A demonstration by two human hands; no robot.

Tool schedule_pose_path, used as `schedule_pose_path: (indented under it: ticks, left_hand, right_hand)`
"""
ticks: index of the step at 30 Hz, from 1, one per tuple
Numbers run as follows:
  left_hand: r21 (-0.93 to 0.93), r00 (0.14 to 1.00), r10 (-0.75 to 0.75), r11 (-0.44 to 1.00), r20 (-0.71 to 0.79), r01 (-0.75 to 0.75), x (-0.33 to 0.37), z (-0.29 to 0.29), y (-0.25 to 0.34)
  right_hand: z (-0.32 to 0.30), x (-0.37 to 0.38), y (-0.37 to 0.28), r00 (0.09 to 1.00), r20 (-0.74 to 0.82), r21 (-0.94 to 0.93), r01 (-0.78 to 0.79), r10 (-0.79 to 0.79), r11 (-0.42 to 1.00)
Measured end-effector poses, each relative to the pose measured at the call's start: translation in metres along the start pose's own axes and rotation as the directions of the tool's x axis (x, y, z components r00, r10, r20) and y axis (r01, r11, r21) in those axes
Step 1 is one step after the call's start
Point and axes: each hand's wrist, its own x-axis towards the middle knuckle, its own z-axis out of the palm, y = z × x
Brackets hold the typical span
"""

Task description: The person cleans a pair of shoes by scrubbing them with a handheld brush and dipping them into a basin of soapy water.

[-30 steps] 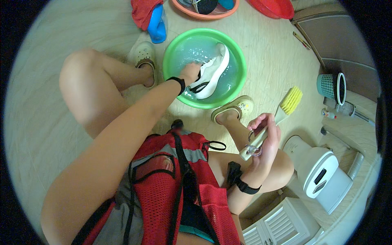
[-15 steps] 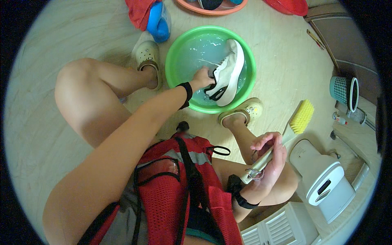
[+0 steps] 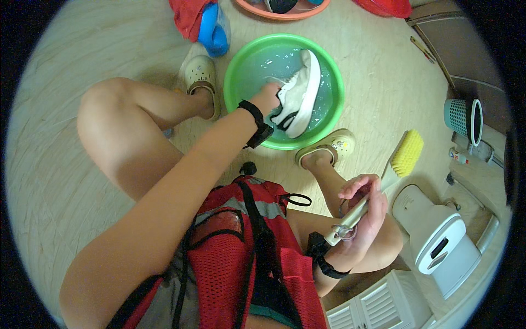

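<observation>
A white sneaker [image 3: 302, 90] with a thick white sole and black lining lies on its side in a green basin [image 3: 230, 104] of cloudy water. My left hand [image 3: 267, 98] is closed on the shoe at its opening; the fingertips are hidden inside or behind it. Over my right thigh, my right hand [image 3: 370, 214] holds a scrub brush [image 3: 389, 178] by its pale handle. Yellow bristles [image 3: 408, 153] face up and away, beyond the fingers. A metal ring hangs at the handle's end, by the wrist.
My feet in pale clogs [image 3: 200, 74] flank the basin. Beyond it sit an orange basin [image 3: 285, 15] with things inside, a red basin [image 3: 389, 6] and a blue item [image 3: 212, 35] with red cloth. A toilet [image 3: 441, 241], a teal basket [image 3: 456, 116] and a white cabinet [image 3: 383, 307] stand at right.
My left hand has turned at the wrist, tilting the sneaker and shifting it slightly left and away from me. My right hand keeps the brush in nearly the same place.
</observation>
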Motion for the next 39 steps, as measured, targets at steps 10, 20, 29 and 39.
schedule_pose_path:
  ticks: [10, 20, 29, 39]
  left_hand:
    - [-0.972, 0.705, -0.709, 0.159, 0.009, 0.173, 0.006, -0.057, -0.039]
    - [-0.628, 0.812, -0.560, 0.694, -0.166, 0.351, -0.018, -0.103, 0.048]
    - [-0.659, 0.780, -0.610, 0.645, -0.139, 0.387, -0.016, -0.091, 0.055]
    - [-0.757, 0.714, -0.682, 0.547, -0.156, 0.357, -0.035, -0.108, 0.061]
  right_hand:
    - [0.006, 0.000, 0.002, 0.999, 0.035, 0.034, -0.026, 0.025, 0.999]
    - [0.018, -0.021, -0.016, 0.973, 0.218, -0.720, 0.114, 0.068, 0.685]
    - [0.080, -0.149, -0.108, 0.749, 0.505, -0.600, 0.662, 0.429, -0.450]
    - [0.064, -0.181, -0.100, 0.714, 0.509, -0.448, 0.697, 0.481, -0.560]
